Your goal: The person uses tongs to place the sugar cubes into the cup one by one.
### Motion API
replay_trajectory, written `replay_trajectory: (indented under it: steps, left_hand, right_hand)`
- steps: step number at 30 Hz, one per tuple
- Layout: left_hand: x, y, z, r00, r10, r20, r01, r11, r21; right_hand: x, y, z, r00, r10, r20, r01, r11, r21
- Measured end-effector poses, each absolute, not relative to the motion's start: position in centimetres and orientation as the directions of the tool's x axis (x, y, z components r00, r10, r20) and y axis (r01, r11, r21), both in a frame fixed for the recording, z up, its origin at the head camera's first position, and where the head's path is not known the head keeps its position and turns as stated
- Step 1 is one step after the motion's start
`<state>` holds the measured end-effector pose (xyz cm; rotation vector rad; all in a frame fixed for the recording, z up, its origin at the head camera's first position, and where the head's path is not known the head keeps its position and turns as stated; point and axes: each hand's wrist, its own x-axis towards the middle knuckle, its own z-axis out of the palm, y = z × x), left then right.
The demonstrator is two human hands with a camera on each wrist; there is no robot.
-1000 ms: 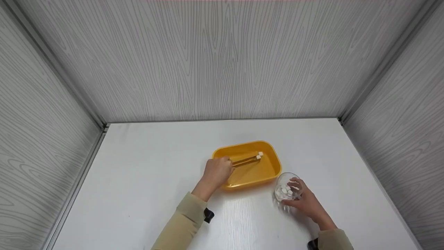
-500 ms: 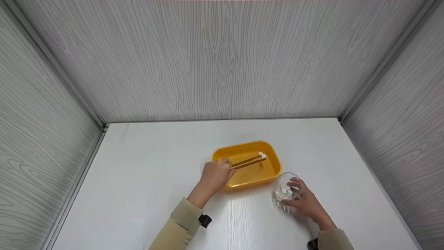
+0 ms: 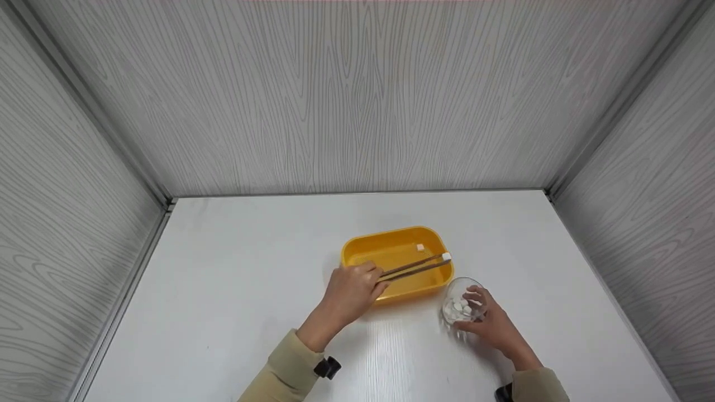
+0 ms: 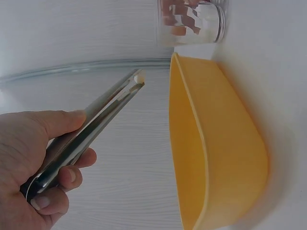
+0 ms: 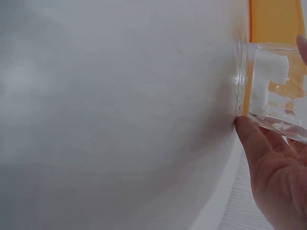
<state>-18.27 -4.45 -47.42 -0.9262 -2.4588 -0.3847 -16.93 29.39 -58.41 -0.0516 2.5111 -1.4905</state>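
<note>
My left hand [image 3: 352,290] grips metal tongs [image 4: 91,129], whose tips pinch a small white cube [image 3: 446,257]. In the left wrist view that cube is up clear of the yellow tray [image 4: 230,143]; from the head it appears over the tray's right end. A second white cube [image 3: 420,247] lies on the tray floor near the far side. My right hand [image 3: 494,326] holds a clear glass [image 3: 459,290] around its right side. Several white pieces [image 3: 457,307] sit in the bottom of the glass, which stands on the table just off the tray's near right corner.
The white tabletop [image 3: 251,251] spreads around the tray. Grey wood-grain panels enclose it at the back [image 3: 346,100], the left [image 3: 67,195] and the right [image 3: 642,212].
The tongs have lifted one cube off the tray floor and carried it right, toward the glass. My left hand has shifted slightly right and nearer. My right hand and the glass stay put.
</note>
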Motion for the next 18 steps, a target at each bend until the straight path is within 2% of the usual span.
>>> replay_trajectory:
  steps: [11, 18]
  left_hand:
    - [-16.4, -3.3, -46.5, -0.579, 0.588, 0.565, 0.752, 0.652, 0.092]
    - [-15.8, -2.9, -46.7, -0.571, 0.627, 0.530, 0.770, 0.633, 0.082]
  right_hand:
    - [-17.0, 29.5, -58.6, -0.976, -0.146, -0.163, 0.075, 0.476, -0.876]
    - [-16.9, 29.5, -58.4, -0.970, -0.144, -0.195, 0.101, 0.493, -0.864]
